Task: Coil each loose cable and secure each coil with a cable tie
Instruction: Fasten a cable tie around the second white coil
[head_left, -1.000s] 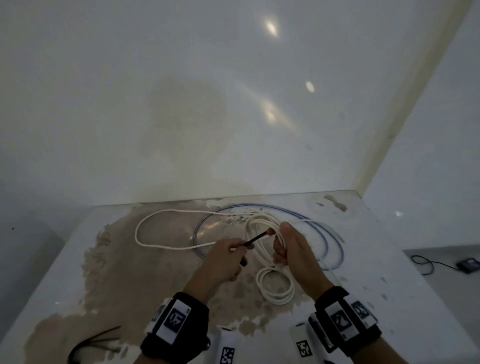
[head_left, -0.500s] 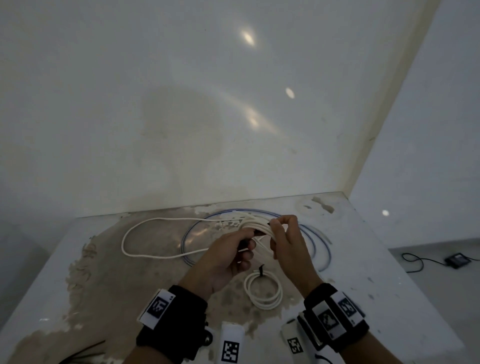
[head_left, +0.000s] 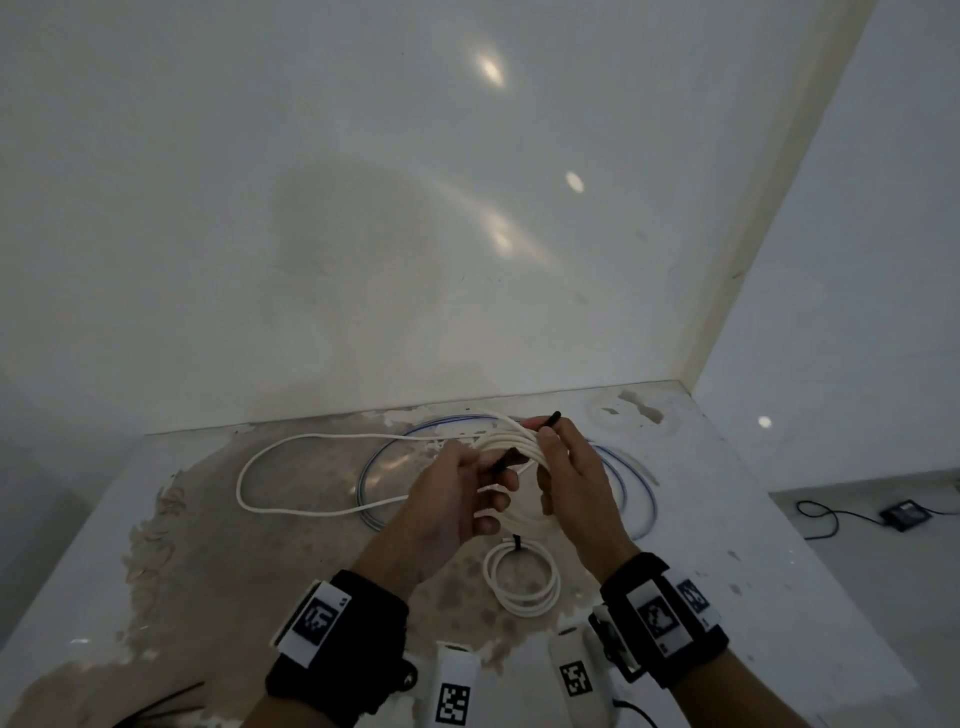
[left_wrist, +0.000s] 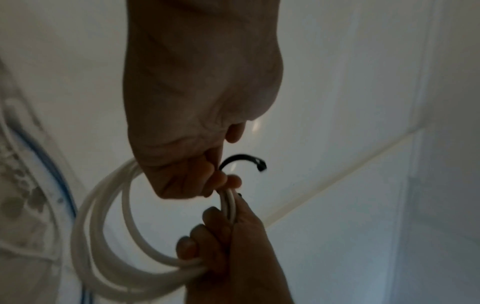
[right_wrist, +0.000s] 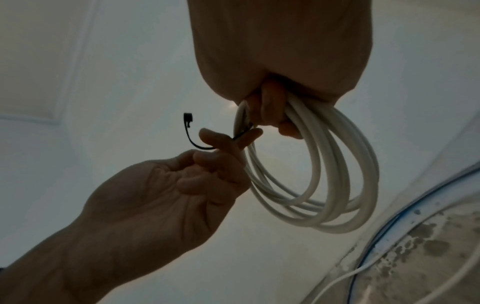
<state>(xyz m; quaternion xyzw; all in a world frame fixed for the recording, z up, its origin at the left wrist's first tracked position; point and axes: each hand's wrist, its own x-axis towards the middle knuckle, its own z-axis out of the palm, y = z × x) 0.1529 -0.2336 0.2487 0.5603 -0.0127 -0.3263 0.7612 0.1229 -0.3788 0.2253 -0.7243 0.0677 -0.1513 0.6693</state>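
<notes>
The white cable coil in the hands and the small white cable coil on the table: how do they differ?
The white cable coil in the hands is lifted off the table, while the small white cable coil on the table lies flat. The held coil has larger loops. Its black cable tie is still open, head free; the small coil's black tie looks fastened. Both are white round cable wound in several loops.

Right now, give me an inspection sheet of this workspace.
Surface: white table, worn and stained brown.
Job's things: white coil held up; black cable tie around it, not closed; small tied coil on table.
Clutter: nothing seen.
Grippers: right hand grips the coil; left hand pinches the tie.
Cables: loose white cable; blue-striped cable.
Surroundings: white walls; black device on floor.
</notes>
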